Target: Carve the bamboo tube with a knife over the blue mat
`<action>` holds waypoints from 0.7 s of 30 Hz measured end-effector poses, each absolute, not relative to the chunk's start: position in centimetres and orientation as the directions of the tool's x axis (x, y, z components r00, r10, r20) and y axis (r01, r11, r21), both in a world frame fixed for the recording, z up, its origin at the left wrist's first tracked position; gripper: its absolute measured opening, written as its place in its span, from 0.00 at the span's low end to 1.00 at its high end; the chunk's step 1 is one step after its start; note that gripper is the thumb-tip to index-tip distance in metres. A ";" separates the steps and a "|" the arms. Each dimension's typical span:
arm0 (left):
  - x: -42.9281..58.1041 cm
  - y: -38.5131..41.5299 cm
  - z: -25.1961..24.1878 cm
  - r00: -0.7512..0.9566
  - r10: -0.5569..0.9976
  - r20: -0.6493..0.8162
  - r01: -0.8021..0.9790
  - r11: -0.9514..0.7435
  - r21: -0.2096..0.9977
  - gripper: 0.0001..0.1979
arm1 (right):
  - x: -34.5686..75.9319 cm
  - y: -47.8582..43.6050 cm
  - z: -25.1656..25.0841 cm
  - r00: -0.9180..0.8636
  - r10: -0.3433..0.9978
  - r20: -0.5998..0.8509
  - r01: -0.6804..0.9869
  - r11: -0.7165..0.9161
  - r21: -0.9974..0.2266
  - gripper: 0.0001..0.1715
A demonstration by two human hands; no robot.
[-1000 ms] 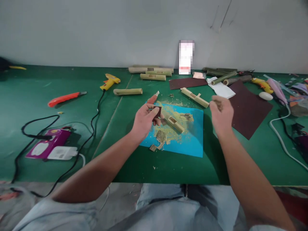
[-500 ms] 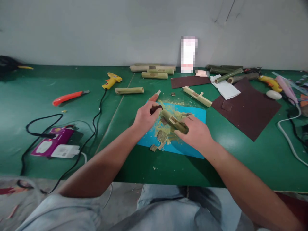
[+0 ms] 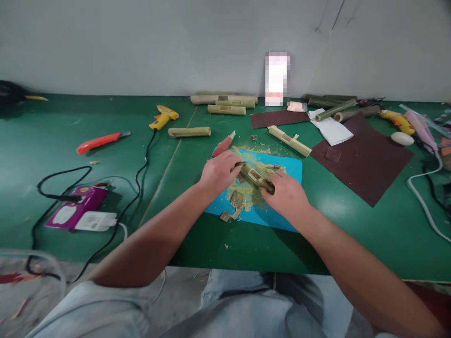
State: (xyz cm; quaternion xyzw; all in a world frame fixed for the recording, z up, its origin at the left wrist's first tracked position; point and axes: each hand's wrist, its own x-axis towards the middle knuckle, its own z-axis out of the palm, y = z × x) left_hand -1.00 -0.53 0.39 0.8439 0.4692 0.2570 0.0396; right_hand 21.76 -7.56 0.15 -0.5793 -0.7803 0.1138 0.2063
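My right hand (image 3: 287, 195) is closed around the near end of a short bamboo tube (image 3: 248, 171), which has a rectangular opening cut in its upper side. My left hand (image 3: 220, 171) pinches a folded piece of dark brown sandpaper (image 3: 237, 165) at the tube's far end. Only the sandpaper's edge shows between the fingers. Beneath both hands lies a blue sheet (image 3: 291, 218), strewn with sawdust and bamboo chips (image 3: 237, 199). A utility knife with a reddish handle (image 3: 222, 146) lies just beyond my left hand.
Other bamboo tubes (image 3: 226, 110) lie toward the wall. To the right are a cut bamboo piece (image 3: 289, 141) and a large brown sandpaper sheet (image 3: 369, 173). On the left are a yellow glue gun (image 3: 164, 117), a red cutter (image 3: 100, 143) and a purple power strip (image 3: 79, 206) with cables.
My left hand has turned and shifted slightly, so the sandpaper now shows edge-on at the tube's end. The tube and my right hand have moved only a little.
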 end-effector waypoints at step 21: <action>-1.4 -1.1 0.1 0.426 0.830 0.360 0.624 -0.558 0.547 0.14 | 21.9 -7.5 0.0 -0.254 0.945 0.204 0.828 0.322 -0.459 0.05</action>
